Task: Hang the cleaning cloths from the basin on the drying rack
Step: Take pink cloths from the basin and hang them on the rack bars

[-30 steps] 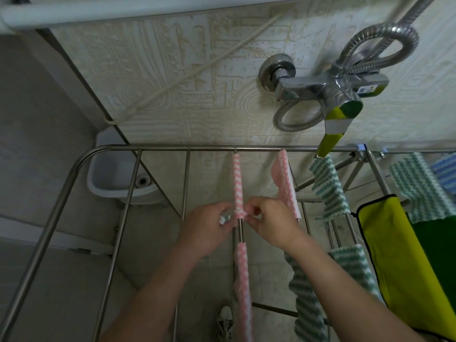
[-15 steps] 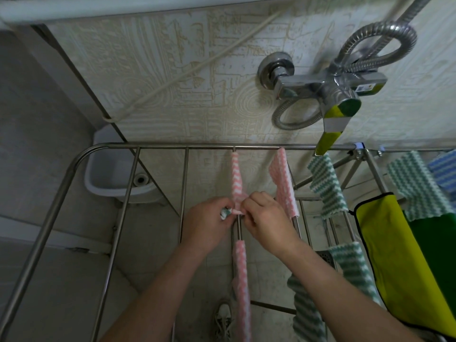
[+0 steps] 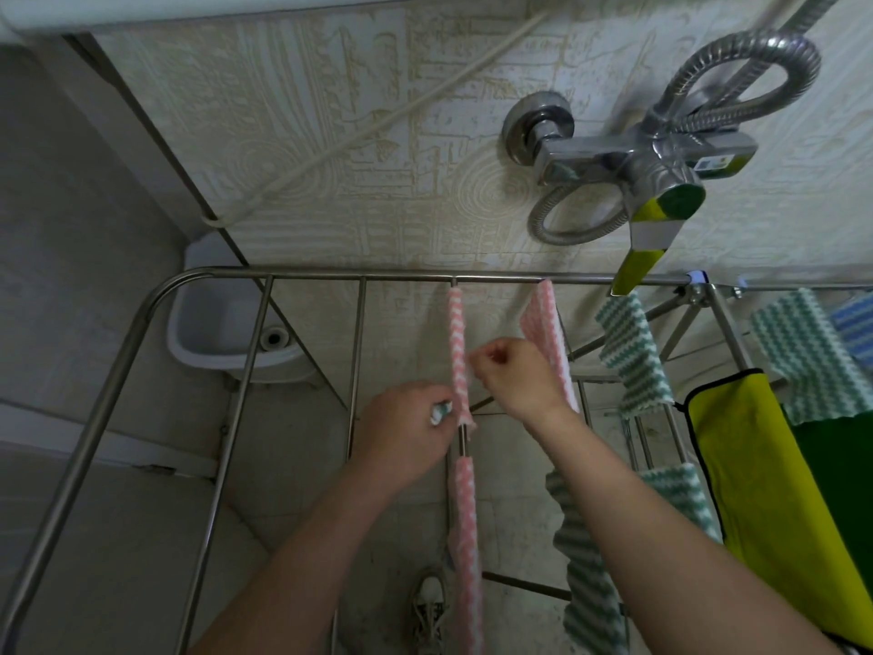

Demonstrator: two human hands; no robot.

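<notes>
1. Head view: I see my right hand (image 3: 515, 378) pinching the pink cloth (image 3: 457, 342) on the drying rack (image 3: 330, 275) rail; left hand (image 3: 406, 434) grips a green-white wad (image 3: 441, 412).
2. I judge a tug could slide the cloth off.

The right hand (image 3: 515, 375) has slid up the pink cloth (image 3: 457, 342), apart from the left hand (image 3: 406, 432)

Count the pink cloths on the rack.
3: upper pink cloth on a rod, lower pink cloth on that rod, third pink cloth behind the right hand. Others may be hidden.
</notes>
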